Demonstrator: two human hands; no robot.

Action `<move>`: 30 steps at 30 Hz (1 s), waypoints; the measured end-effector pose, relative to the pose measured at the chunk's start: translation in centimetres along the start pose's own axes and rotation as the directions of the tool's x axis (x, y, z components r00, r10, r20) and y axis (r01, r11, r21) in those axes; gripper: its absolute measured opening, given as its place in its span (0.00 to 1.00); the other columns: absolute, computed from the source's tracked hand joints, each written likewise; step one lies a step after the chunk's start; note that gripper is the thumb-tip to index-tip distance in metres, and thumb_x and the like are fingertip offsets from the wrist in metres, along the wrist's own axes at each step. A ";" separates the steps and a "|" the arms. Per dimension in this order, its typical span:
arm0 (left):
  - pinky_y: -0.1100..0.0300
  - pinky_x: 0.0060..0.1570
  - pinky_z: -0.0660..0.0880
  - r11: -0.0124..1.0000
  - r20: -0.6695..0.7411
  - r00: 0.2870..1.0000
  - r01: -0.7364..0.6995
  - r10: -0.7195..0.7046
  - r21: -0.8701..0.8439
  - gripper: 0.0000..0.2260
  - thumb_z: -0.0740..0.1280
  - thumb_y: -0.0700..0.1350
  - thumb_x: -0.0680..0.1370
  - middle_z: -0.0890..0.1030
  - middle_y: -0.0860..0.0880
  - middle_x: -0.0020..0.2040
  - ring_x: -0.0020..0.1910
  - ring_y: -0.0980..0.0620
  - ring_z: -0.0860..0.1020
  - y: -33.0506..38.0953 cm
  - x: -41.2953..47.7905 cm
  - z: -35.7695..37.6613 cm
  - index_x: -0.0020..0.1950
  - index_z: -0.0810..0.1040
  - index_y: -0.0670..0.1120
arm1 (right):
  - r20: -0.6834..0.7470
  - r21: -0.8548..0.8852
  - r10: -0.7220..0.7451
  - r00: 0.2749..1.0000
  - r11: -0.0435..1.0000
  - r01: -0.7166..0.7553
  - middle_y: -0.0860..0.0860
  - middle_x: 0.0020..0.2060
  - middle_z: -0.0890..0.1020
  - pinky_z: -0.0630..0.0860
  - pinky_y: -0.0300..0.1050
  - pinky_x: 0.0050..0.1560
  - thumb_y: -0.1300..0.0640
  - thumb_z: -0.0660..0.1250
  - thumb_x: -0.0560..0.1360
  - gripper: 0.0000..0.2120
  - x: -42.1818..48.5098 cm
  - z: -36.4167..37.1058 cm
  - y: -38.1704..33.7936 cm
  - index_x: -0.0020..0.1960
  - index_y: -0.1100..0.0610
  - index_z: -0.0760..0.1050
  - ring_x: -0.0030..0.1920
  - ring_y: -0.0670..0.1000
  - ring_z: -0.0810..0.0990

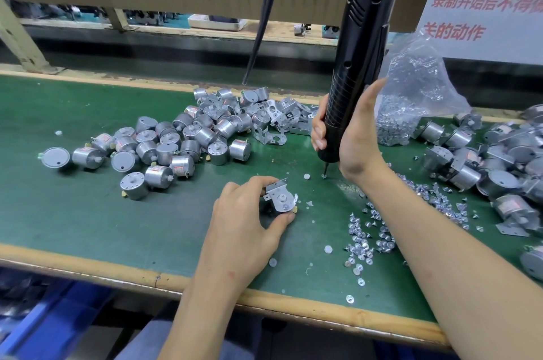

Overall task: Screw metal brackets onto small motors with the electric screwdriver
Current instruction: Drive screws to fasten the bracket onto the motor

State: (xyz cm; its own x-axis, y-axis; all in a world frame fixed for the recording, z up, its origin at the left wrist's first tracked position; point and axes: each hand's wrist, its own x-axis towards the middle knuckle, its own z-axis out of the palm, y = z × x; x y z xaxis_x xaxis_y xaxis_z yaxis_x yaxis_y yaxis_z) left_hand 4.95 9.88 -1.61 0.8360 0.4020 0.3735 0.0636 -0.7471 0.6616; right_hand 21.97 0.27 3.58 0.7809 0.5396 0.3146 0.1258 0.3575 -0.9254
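Your left hand [249, 221] grasped a small motor [271, 207] near the middle of the green mat [88, 213], thumb on its near edge and fingers curled over its far-left side; a metal bracket [280, 193] sat on top of it, just right of your fingertips. Your right hand [352, 139] was wrapped round the electric screwdriver [357, 66], which stood nearly upright to the right of and farther than the motor, well apart from it; its bit touched a single screw [324, 175] on the mat. Loose screws [367, 236] lay to the right of the held motor, near your right forearm; a heap of bare motors [176, 139] lay far left of your left hand, spare brackets [273, 119] beyond it; a clear bag of screws [411, 95] stood just right of the screwdriver; bracketed motors [499, 171] were piled at the right edge.
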 end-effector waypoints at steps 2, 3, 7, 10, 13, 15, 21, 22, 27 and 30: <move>0.54 0.52 0.74 1.000 0.002 1.000 0.005 -0.005 -0.007 0.17 0.77 0.51 0.71 0.72 0.73 0.44 0.49 0.54 0.76 0.0 0.0 0.0 0.57 0.77 0.56 | -0.007 -0.014 0.004 1.000 1.000 -0.004 0.50 0.26 0.73 0.70 0.44 0.31 0.15 0.52 0.60 0.39 0.0 0.1 0.0 0.34 0.51 0.73 0.23 0.52 0.69; 0.54 0.52 0.74 1.000 0.006 1.000 0.006 -0.006 -0.007 0.17 0.77 0.52 0.71 0.72 0.75 0.47 0.49 0.54 0.76 0.0 0.1 0.0 0.57 0.77 0.56 | -0.012 -0.023 0.006 1.000 1.000 -0.006 0.50 0.26 0.73 0.70 0.45 0.32 0.15 0.52 0.60 0.39 0.0 0.1 0.0 0.34 0.51 0.73 0.23 0.52 0.69; 0.56 0.52 0.74 1.000 0.026 1.000 0.010 -0.009 -0.006 0.17 0.77 0.52 0.71 0.65 0.81 0.53 0.50 0.56 0.75 0.1 0.1 -0.2 0.57 0.77 0.58 | -0.019 -0.046 0.015 1.000 0.999 -0.016 0.51 0.26 0.73 0.70 0.45 0.32 0.15 0.51 0.60 0.38 -0.2 0.3 -0.4 0.34 0.50 0.74 0.24 0.52 0.69; 0.53 0.54 0.74 1.000 0.064 0.998 0.009 -0.008 -0.019 0.18 0.77 0.53 0.70 0.64 0.82 0.53 0.51 0.57 0.75 0.2 0.0 -0.3 0.58 0.77 0.59 | -0.009 -0.056 0.001 1.000 0.998 -0.001 0.51 0.26 0.73 0.70 0.45 0.32 0.17 0.50 0.61 0.37 -0.4 0.8 -1.2 0.33 0.50 0.74 0.24 0.52 0.69; 0.51 0.55 0.73 1.000 0.117 0.993 -0.014 0.016 -0.019 0.19 0.77 0.54 0.70 0.64 0.82 0.54 0.51 0.59 0.74 0.4 0.0 -0.5 0.58 0.76 0.60 | 0.039 0.023 -0.032 0.999 0.999 0.031 0.51 0.25 0.72 0.69 0.44 0.31 0.20 0.50 0.63 0.36 -0.8 1.5 -2.2 0.35 0.53 0.72 0.23 0.52 0.68; 0.52 0.55 0.73 1.000 0.132 0.991 -0.025 0.027 -0.017 0.19 0.76 0.55 0.70 0.63 0.82 0.53 0.50 0.62 0.72 0.4 -0.1 -0.5 0.58 0.75 0.62 | 0.100 0.119 -0.051 0.994 0.992 0.039 0.50 0.24 0.72 0.69 0.42 0.29 0.22 0.48 0.64 0.35 -1.3 2.1 -2.8 0.36 0.54 0.72 0.22 0.51 0.67; 0.52 0.54 0.73 1.000 0.131 0.991 -0.027 0.029 -0.014 0.19 0.76 0.55 0.70 0.64 0.82 0.53 0.50 0.63 0.71 0.3 0.0 -0.4 0.58 0.76 0.62 | 0.205 0.239 -0.022 0.979 0.971 -0.028 0.50 0.23 0.70 0.64 0.40 0.27 0.22 0.35 0.69 0.41 -2.7 4.0 -2.9 0.35 0.54 0.70 0.20 0.49 0.66; 0.52 0.54 0.73 1.000 0.130 0.991 -0.026 0.027 -0.014 0.19 0.76 0.55 0.70 0.64 0.82 0.53 0.50 0.63 0.71 0.3 0.0 -0.4 0.57 0.76 0.62 | 0.208 0.229 -0.018 0.978 0.973 -0.030 0.50 0.23 0.70 0.64 0.40 0.27 0.20 0.40 0.66 0.40 -2.8 4.3 -2.8 0.35 0.54 0.71 0.20 0.49 0.66; 0.51 0.55 0.72 0.999 0.138 0.990 -0.034 0.033 -0.001 0.18 0.76 0.55 0.70 0.64 0.83 0.54 0.53 0.64 0.69 0.3 0.0 -0.4 0.58 0.76 0.61 | 0.209 0.174 -0.019 0.978 0.985 -0.018 0.50 0.24 0.71 0.65 0.42 0.28 0.23 0.50 0.62 0.35 -2.8 4.9 -2.5 0.36 0.56 0.71 0.21 0.50 0.67; 0.50 0.55 0.72 0.999 0.140 0.990 -0.035 0.035 0.004 0.18 0.76 0.54 0.70 0.64 0.83 0.54 0.53 0.64 0.69 0.3 0.0 -0.4 0.58 0.76 0.61 | 0.204 0.164 -0.013 0.979 0.986 -0.021 0.51 0.25 0.71 0.66 0.42 0.29 0.22 0.50 0.62 0.35 -2.6 4.8 -2.3 0.36 0.55 0.71 0.21 0.51 0.67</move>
State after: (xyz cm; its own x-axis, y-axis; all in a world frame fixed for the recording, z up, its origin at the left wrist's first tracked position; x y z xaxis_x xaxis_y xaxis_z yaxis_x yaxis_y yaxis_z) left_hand 4.78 9.84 -1.19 0.9058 0.2979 0.3014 0.0362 -0.7630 0.6454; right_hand 16.69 1.68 5.94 0.6378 0.6790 0.3635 0.0075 0.4665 -0.8845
